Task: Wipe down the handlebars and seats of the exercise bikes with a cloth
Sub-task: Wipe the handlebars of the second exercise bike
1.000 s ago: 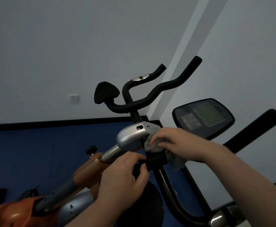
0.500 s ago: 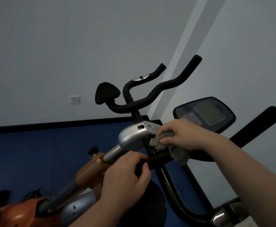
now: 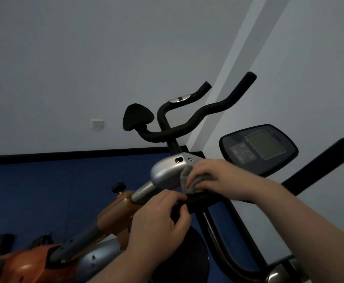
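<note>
Right hand (image 3: 218, 178): my fingers pinch a crumpled grey cloth (image 3: 188, 181) against the black padded handlebar (image 3: 199, 198), just beside the smooth silver stem housing (image 3: 167, 170).
Left hand (image 3: 159, 223): my fingers curl round the same black bar, nearer me.
Far bike: curved matte-black handlebars (image 3: 197, 117); rounded black seat (image 3: 137, 116).
Console (image 3: 259, 149): dark oval, grey rectangular screen.
Frame (image 3: 114, 213): glossy orange-brown.

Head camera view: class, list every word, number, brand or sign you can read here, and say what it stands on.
No text can be read.
Console: marks above the screen and on the left button panel, too blurred.
Wall socket: bears no readable label.
</note>
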A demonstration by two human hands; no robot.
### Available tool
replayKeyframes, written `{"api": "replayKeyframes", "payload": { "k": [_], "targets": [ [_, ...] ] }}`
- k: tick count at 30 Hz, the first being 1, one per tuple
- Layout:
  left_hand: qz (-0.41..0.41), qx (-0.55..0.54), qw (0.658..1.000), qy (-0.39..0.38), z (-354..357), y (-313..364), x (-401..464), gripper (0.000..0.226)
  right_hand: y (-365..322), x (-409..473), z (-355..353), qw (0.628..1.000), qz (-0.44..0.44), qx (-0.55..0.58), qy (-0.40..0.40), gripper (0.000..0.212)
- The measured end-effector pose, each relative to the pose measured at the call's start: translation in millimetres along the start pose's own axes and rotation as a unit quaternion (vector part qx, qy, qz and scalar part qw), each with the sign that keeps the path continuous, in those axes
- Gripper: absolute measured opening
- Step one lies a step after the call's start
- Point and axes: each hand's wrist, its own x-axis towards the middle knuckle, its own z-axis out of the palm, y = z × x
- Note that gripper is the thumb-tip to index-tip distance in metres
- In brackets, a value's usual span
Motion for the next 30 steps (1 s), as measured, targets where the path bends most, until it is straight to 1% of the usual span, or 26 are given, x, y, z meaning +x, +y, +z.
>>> {"api": "replayKeyframes", "payload": {
  "k": [1, 3, 4, 6, 7, 8, 9, 10, 12, 13, 14, 15, 16, 17, 18, 19, 21, 22, 24, 26, 28, 30],
  "targets": [
    [0.001, 0.000, 1.000, -0.001, 0.1, 0.4, 0.3, 0.029, 5.7, 0.6, -4.9, 1.000, 0.014, -0.024, -0.005, 0.019],
    [-0.003, -0.002, 1.000, -0.003, -0.1, 0.0, -0.8, 0.029, 15.9, 1.3, -18.1, 0.993, 0.047, -0.110, -0.006, 0.020],
    [-0.007, -0.003, 1.000, -0.004, 0.0, -0.5, -1.4, 0.030, 18.2, 0.9, -22.5, 0.990, 0.053, -0.127, 0.007, 0.020],
    [-0.011, -0.007, 1.000, -0.006, -0.5, -0.7, -1.9, 0.032, 14.2, -1.0, -17.8, 0.995, 0.030, -0.079, 0.045, 0.021],
    [-0.010, -0.008, 1.000, -0.006, -0.4, -0.9, -1.7, 0.031, 11.3, -2.1, -12.0, 0.997, 0.007, -0.053, 0.046, 0.021],
    [-0.009, -0.007, 1.000, -0.006, -0.5, -0.8, -1.2, 0.031, 7.8, -3.9, -6.1, 0.999, -0.004, -0.043, 0.032, 0.020],
    [-0.008, -0.006, 1.000, -0.009, -0.7, 0.2, -0.4, 0.032, 9.2, -3.4, -4.0, 0.999, 0.005, -0.041, 0.019, 0.019],
    [-0.008, -0.007, 1.000, -0.013, -0.9, 0.9, -0.1, 0.033, 10.8, -2.0, -6.7, 0.997, 0.027, -0.068, 0.008, 0.018],
    [-0.010, -0.010, 1.000, -0.014, -1.6, 1.5, -0.9, 0.033, 11.7, 1.3, -15.7, 0.983, 0.058, -0.174, -0.002, 0.020],
    [-0.011, -0.010, 1.000, -0.010, -2.1, 1.5, -1.1, 0.032, 11.1, 3.2, -17.3, 0.982, 0.057, -0.179, 0.012, 0.020],
    [-0.014, -0.009, 1.000, -0.007, -2.0, 1.7, -1.3, 0.031, 8.9, 5.0, -16.4, 0.989, 0.040, -0.140, 0.023, 0.020],
    [-0.019, -0.010, 1.000, -0.006, -1.9, 2.2, -1.8, 0.029, 4.3, 5.2, -12.9, 0.996, 0.017, -0.079, 0.023, 0.019],
    [-0.025, -0.015, 1.000, -0.006, -1.8, 2.9, -2.0, 0.028, 0.5, 4.5, -9.0, 0.999, -0.005, -0.037, 0.005, 0.018],
    [-0.030, -0.024, 0.999, -0.008, -1.9, 3.7, -1.5, 0.026, -1.5, 3.6, -6.2, 1.000, -0.018, -0.014, -0.018, 0.018],
    [-0.034, -0.033, 0.999, -0.014, -2.3, 4.1, -1.0, 0.024, 0.6, 3.8, -6.1, 0.999, -0.021, -0.013, -0.027, 0.019],
    [-0.038, -0.043, 0.998, -0.021, -2.9, 4.9, -0.4, 0.022, 4.8, 4.9, -9.3, 0.999, -0.016, -0.030, -0.021, 0.019],
    [-0.050, -0.059, 0.997, -0.021, -3.0, 4.6, 0.3, 0.019, 11.7, 8.0, -18.8, 0.996, -0.009, -0.085, 0.015, 0.020],
    [-0.057, -0.067, 0.996, -0.019, -2.4, 4.2, -0.2, 0.018, 14.3, 9.4, -22.4, 0.996, -0.013, -0.081, 0.040, 0.020],
    [-0.074, -0.088, 0.993, -0.014, -1.2, 3.9, -1.4, 0.017, 15.9, 11.0, -25.7, 0.996, -0.036, -0.002, 0.086, 0.022],
    [-0.094, -0.111, 0.989, -0.011, -0.7, 4.7, -2.3, 0.017, 15.7, 11.2, -25.1, 0.990, -0.035, 0.081, 0.106, 0.025],
    [-0.116, -0.123, 0.985, -0.037, -2.4, 4.1, 0.8, 0.020, 16.4, 12.3, -22.4, 0.987, -0.010, 0.101, 0.128, 0.019],
    [-0.133, -0.132, 0.978, -0.088, -7.4, 1.6, 7.6, 0.026, 19.1, 13.1, -16.8, 0.986, 0.019, 0.075, 0.145, 0.014]
  ]
}}
